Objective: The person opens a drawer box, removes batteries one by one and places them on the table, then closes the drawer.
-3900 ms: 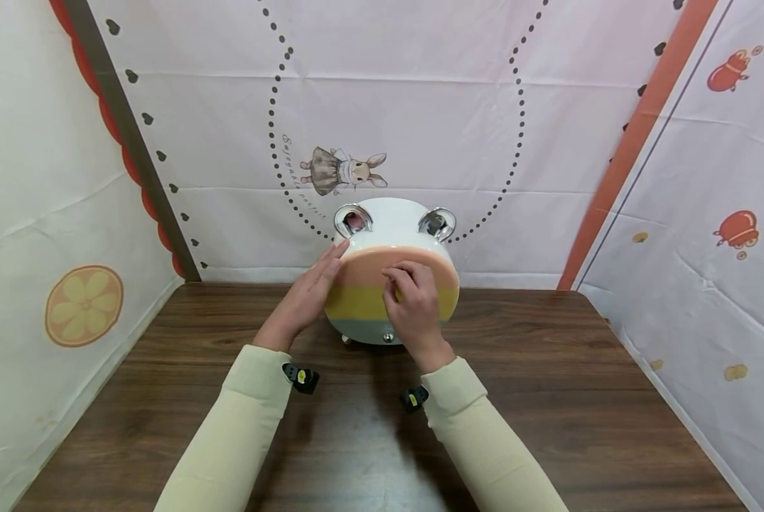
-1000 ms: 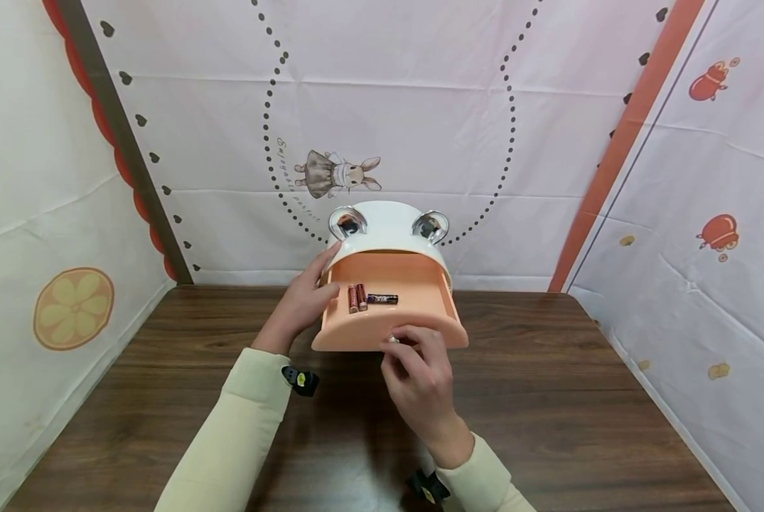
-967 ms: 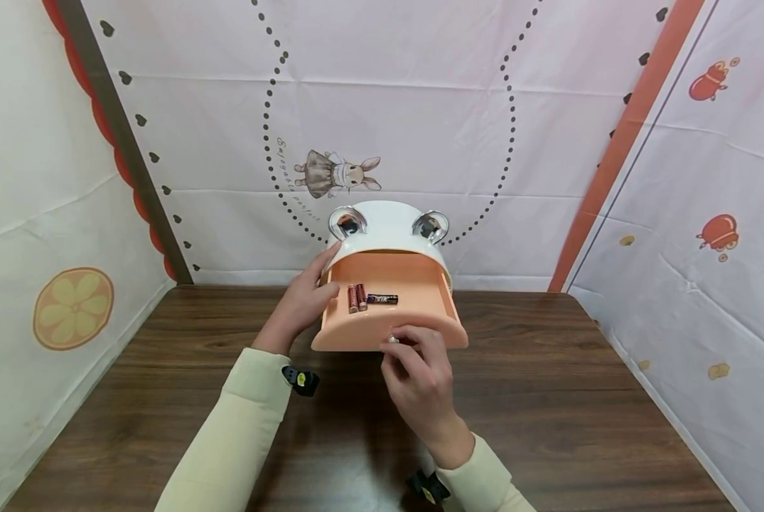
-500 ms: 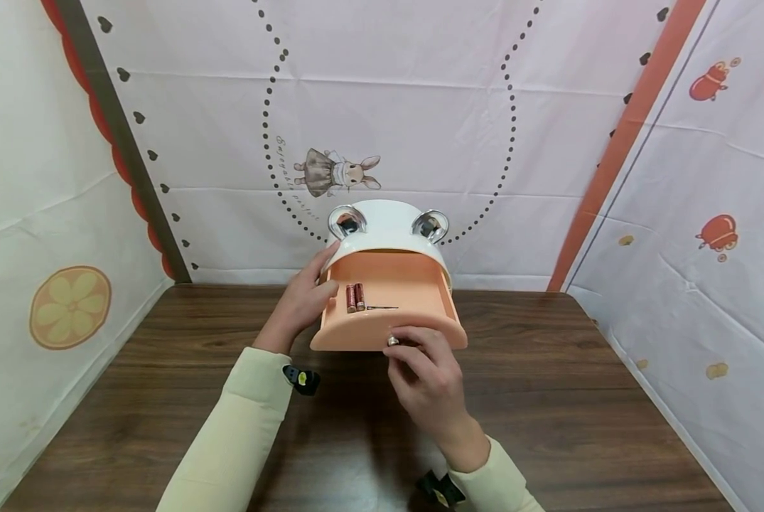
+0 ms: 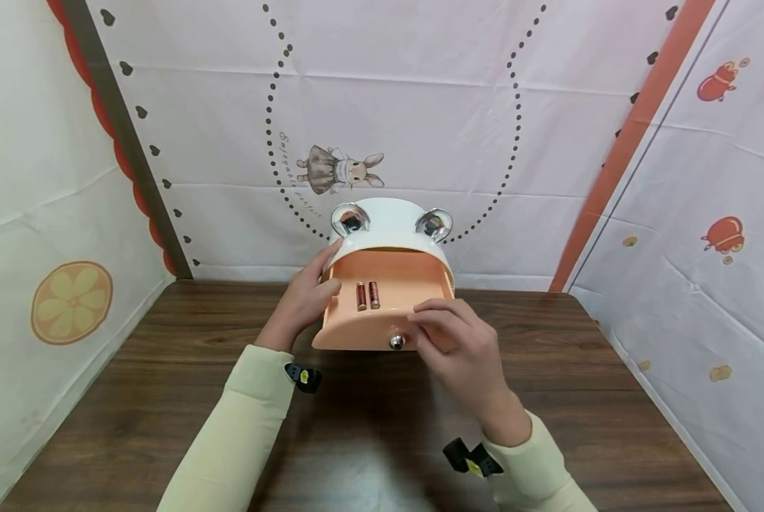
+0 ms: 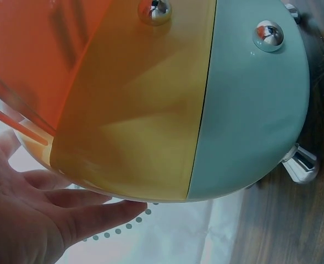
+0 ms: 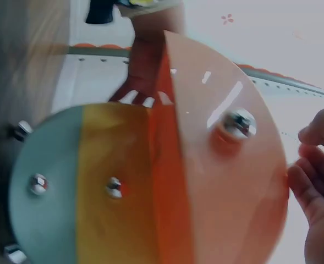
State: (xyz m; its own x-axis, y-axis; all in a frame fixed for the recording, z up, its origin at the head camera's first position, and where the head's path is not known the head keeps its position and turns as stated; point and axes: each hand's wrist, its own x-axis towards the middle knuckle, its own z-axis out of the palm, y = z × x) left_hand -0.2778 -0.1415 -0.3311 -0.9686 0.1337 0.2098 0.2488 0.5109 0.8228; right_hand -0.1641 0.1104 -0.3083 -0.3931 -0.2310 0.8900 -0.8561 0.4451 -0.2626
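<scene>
Two bare hands flank a peach drawer [image 5: 356, 334] jutting toward the near side of a white, frog-eyed cabinet [image 5: 391, 219] at the far edge of a wooden table [image 5: 586, 391]. Red batteries [image 5: 361, 296], two of them, lie side by side in the drawer's left half, slightly apart, ends pointing near and far. The left hand [image 5: 301, 302] rests along the cabinet's left side, fingers extended and parted. The right hand [image 5: 467, 348], fingers loosely bent, is at the right of the drawer's front, apart from its silver knob [image 5: 397, 342]; whether a fingertip touches the drawer's edge cannot be told. A yellow front [image 6: 134, 121] and a teal front [image 6: 250, 104] sit beneath. Patterned cloth [image 5: 407, 128] hangs at the far side.
</scene>
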